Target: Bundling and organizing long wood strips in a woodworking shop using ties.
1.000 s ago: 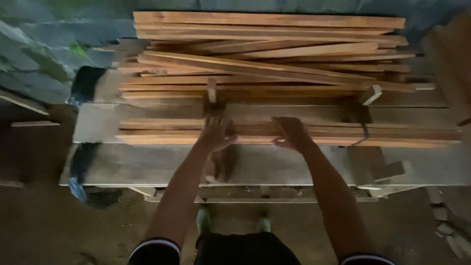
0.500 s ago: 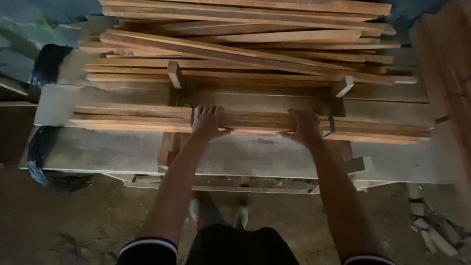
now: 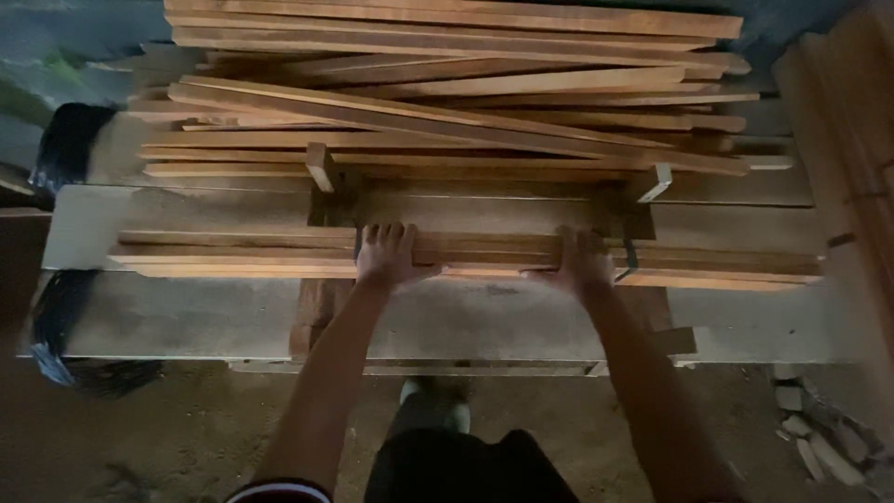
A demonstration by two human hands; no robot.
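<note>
— Fingers of the left hand (image 3: 386,256) lay spread and flat on top of the bundle of long wooden slats (image 3: 233,253), didn't they?

— They did, palm down, with the thumb toward the near side of the slats. The right hand (image 3: 579,261) pressed on the same bundle further along, fingers curled over the top. Whether either hand truly gripped the wood or only pushed down on it, I could not tell.

— Where did the bundle sit?

— It ran lengthwise across the middle of the workbench (image 3: 186,317), parallel to its near edge, with both ends reaching almost to the left and right ends of the bench. The hands were near the middle of it, well apart from each other.

— What lay behind it?

— A pale plank (image 3: 121,219) of the bench top, then two short wooden stops (image 3: 321,168) standing up, one beyond each hand. Past those, along the far edge, a big loose stack of slats (image 3: 447,84) was piled, some lying crooked over the others.

— Anything off the bench?

— Black sheeting (image 3: 65,149) bunched at the left end, more boards (image 3: 852,121) leaning at the right, some rubble (image 3: 819,438) on the dirt floor at the near right, and the person's shoe (image 3: 433,401) below the near edge.
</note>
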